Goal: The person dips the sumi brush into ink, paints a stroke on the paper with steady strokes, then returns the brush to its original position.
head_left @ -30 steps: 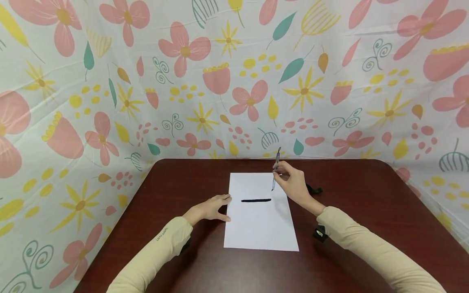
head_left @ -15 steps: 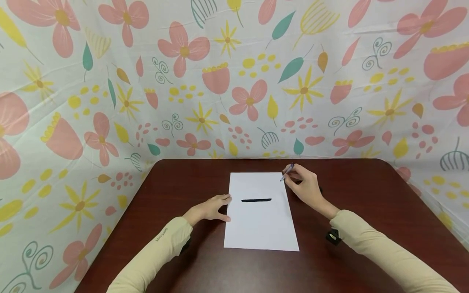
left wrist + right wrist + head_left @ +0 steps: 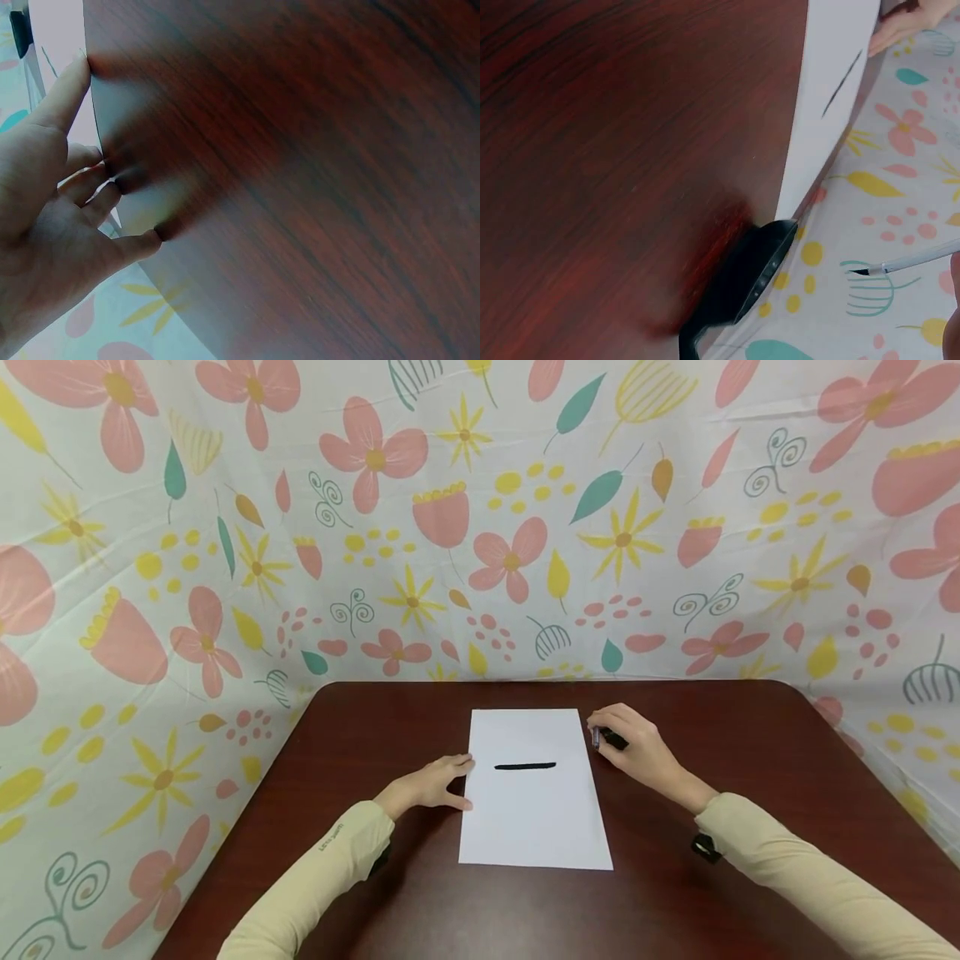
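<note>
A sheet of white paper (image 3: pixel 534 822) lies on the table with one thick black horizontal stroke (image 3: pixel 525 767) on it. My left hand (image 3: pixel 429 783) rests at the paper's left edge, fingers spread and fingertips on the border. Just right of the paper's upper right edge, my right hand (image 3: pixel 633 747) pinches a slim paintbrush (image 3: pixel 919 260). Its dark pointed tip and metal collar show in the right wrist view, while the fingers hide most of it in the head view. Below that hand sits a small black dish with a handle (image 3: pixel 742 274), partly covered by the fingers in the head view.
The dark red-brown wooden table (image 3: pixel 390 727) has rounded far corners. A white cloth with flowers and leaves (image 3: pixel 450 568) hangs behind it and along its left and right sides. Black straps with cameras (image 3: pixel 705 847) sit at both wrists.
My right hand has moved right, off the paper to over the black dish, and the paintbrush has tilted from its upright stance. My left hand has stayed at the paper's edge.
</note>
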Tool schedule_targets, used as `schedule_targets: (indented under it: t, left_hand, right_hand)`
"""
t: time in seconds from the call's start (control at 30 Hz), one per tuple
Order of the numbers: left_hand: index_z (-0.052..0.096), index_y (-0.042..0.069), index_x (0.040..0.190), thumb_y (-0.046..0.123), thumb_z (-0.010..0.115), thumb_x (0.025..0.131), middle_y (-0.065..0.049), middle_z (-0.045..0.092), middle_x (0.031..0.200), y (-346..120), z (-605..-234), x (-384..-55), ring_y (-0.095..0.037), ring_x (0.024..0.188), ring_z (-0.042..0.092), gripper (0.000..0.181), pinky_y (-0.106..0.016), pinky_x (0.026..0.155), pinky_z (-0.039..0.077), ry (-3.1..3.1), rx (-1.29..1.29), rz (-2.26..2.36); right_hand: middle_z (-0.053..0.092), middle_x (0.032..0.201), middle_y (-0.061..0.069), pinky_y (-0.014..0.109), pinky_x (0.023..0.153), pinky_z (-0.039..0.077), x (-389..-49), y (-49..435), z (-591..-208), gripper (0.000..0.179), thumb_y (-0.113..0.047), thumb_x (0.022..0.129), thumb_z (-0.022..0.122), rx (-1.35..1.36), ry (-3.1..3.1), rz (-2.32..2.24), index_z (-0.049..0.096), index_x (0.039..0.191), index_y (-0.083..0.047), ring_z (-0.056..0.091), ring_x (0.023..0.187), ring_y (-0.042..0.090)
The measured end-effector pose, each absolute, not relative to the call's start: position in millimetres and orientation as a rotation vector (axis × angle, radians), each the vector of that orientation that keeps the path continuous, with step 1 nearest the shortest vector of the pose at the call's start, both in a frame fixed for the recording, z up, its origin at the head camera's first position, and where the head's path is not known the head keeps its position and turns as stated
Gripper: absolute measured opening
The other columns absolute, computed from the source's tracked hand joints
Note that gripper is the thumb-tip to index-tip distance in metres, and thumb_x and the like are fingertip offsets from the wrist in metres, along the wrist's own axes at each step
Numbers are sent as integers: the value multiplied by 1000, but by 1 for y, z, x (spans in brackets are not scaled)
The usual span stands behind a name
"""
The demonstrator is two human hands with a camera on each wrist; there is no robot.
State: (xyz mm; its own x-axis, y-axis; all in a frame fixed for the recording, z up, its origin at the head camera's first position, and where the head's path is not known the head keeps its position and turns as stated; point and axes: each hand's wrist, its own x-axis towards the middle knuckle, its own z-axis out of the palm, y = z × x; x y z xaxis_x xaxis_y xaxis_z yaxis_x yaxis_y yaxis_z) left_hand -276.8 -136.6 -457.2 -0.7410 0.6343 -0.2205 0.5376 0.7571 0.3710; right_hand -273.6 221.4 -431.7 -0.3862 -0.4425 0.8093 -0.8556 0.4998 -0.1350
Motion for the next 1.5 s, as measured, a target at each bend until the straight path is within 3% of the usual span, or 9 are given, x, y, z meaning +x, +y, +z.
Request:
schedule_targets:
  t: [0.03, 0.13, 0.27, 0.33, 0.5, 1.03, 1.5]
  left_hand:
    - [27, 2, 143, 41, 65, 82, -13, 22, 151, -137, -457, -277, -31, 139, 21, 82, -45, 109, 27, 2620, 908, 412]
    - [27, 1, 143, 39, 65, 82, -14, 22, 151, -137, -455, -277, -32, 139, 20, 81, -45, 109, 27, 2614, 927, 431]
    - [27, 0, 143, 38, 65, 83, -15, 22, 151, -138, -454, -276, -32, 139, 20, 80, -45, 109, 26, 2613, 937, 423]
    - [26, 0, 143, 39, 64, 83, -15, 22, 151, -137, -456, -276, -32, 139, 21, 80, -45, 109, 26, 2616, 935, 404]
    - [26, 1, 143, 40, 64, 83, -14, 21, 151, -137, -459, -275, -32, 139, 21, 81, -46, 109, 27, 2612, 930, 400]
    - [25, 1, 144, 41, 63, 83, -14, 21, 151, -137, -459, -275, -32, 140, 20, 82, -46, 109, 25, 2612, 931, 416]
    - [25, 1, 144, 40, 63, 84, -14, 21, 152, -138, -461, -274, -32, 140, 19, 81, -47, 110, 24, 2610, 928, 417]
  right_hand:
    - [61, 99, 10, 5, 88, 37, -274, 222, -431, 28, -26, 91, 47, 1075, -2012, 694, 66, 96, -6, 57, 95, 22]
    - [61, 99, 9, 6, 89, 38, -274, 225, -430, 14, -12, 83, 60, 1117, -2003, 632, 66, 95, -6, 58, 96, 25]
    - [62, 99, 9, 13, 82, 42, -274, 229, -431, 20, 1, 74, 62, 1183, -1969, 549, 66, 93, -5, 57, 94, 22]
    - [62, 98, 10, 17, 80, 43, -273, 230, -433, 15, -5, 80, 57, 1214, -1944, 514, 67, 92, -4, 58, 93, 22]
    - [63, 96, 10, 23, 77, 45, -271, 237, -438, 23, -15, 90, 47, 1254, -1928, 429, 67, 90, -5, 58, 92, 23]
    - [64, 92, 8, 26, 61, 50, -271, 257, -444, 33, -16, 94, 39, 1290, -1947, 226, 69, 86, -7, 58, 88, 20]
    - [62, 97, 8, 25, 58, 50, -269, 287, -454, 46, -24, 98, 26, 1347, -2085, 65, 68, 88, -9, 57, 94, 19]
